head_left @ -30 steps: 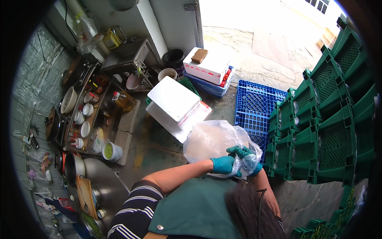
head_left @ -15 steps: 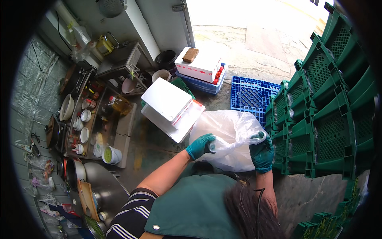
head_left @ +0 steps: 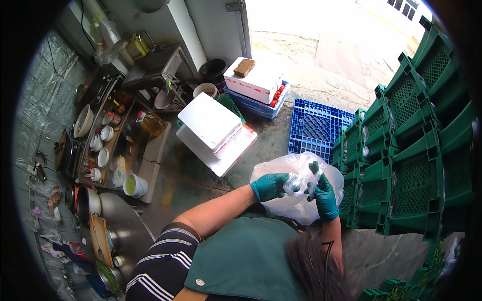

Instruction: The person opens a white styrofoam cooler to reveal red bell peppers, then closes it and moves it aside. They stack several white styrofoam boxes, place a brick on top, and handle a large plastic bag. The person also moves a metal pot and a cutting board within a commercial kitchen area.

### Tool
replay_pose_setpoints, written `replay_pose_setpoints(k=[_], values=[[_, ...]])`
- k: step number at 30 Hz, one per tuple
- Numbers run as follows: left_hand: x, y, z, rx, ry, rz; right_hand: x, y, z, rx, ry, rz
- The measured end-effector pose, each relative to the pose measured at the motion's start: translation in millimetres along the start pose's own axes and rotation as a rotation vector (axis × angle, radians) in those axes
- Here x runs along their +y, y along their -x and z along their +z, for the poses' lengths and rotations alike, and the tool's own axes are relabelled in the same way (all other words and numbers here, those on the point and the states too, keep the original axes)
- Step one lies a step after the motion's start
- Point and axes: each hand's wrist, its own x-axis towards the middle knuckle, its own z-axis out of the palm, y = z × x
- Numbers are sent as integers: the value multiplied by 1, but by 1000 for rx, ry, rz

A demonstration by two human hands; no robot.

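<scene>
A large translucent white plastic bag (head_left: 281, 164) stands in front of me, its top gathered and twisted. My left hand (head_left: 271, 186), in a teal glove, grips one bunched end of the bag's neck. Close beside it, my right hand (head_left: 325, 196), gloved the same way, pinches another twisted end, with one finger raised. What fills the bag cannot be made out. Left of the bag are white foam boxes (head_left: 210, 122), one resting on top of another.
Stacked green plastic crates (head_left: 416, 165) rise on the right. A blue pallet (head_left: 317, 123) lies beyond the bag. Near the doorway, a foam box (head_left: 251, 83) sits on a blue crate (head_left: 261, 106) with red items. Shelves on the left hold bowls (head_left: 103, 157) and an oil bottle (head_left: 150, 124).
My hands have drawn closer together. The loose bag opening is now gathered into twisted ends between them. The view has shifted slightly.
</scene>
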Motion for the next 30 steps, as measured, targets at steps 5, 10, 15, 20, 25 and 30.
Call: replay_pose_setpoints(k=[5,10,15,20,25,30], values=[[-14,0,0,-18,67,-110,-4,4,7,-174,111,123],[-29,3,-15,49,-80,-283,-1,-5,17,-247,350,329],[-26,-2,-31,126,-111,-172,28,-23,31,-139,551,276],[-1,-9,-54,213,-991,78,90,-63,34,198,642,226],[19,-12,-110,429,-1109,211,131,-114,43,281,235,95],[60,7,-220,272,-486,-69,142,-170,67,652,349,214]])
